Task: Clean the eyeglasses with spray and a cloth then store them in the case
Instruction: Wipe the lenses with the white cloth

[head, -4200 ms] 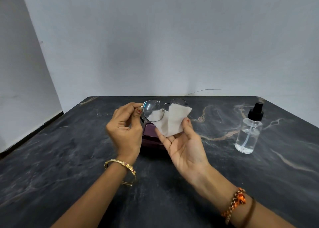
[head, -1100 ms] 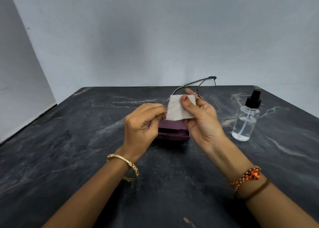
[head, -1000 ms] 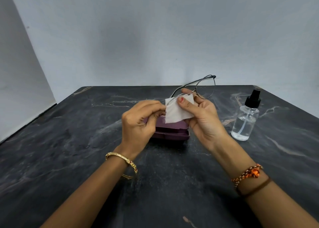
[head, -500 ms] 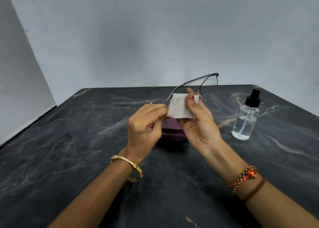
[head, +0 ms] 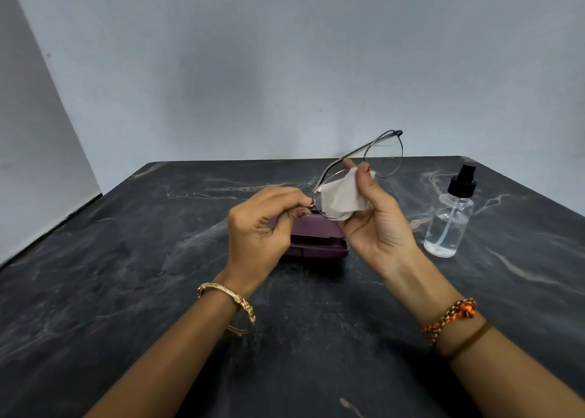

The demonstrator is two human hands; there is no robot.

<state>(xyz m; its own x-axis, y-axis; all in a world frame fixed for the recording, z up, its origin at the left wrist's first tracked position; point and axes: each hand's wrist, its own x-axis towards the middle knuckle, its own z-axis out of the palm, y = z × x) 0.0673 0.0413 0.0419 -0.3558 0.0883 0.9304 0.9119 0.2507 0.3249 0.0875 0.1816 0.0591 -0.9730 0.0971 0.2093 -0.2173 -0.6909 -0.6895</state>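
Observation:
Thin metal-framed eyeglasses (head: 384, 156) are held up above the table's middle, tilted with the far lens highest. My left hand (head: 262, 228) pinches the frame at its near end. My right hand (head: 376, 221) pinches a small white cloth (head: 340, 196) around the nearer lens, thumb on one side and fingers on the other. A closed maroon eyeglass case (head: 316, 240) lies on the table just below and behind both hands, partly hidden by them. A clear spray bottle (head: 449, 224) with a black nozzle stands upright to the right.
The dark marble-patterned table (head: 126, 291) runs to a pale wall at the back and meets a second wall along its left edge. The bottle stands a short way right of my right hand.
The glasses have turned so the far lens faces me more. The cloth has shifted lower on the near lens. My left hand has stayed on the frame's end.

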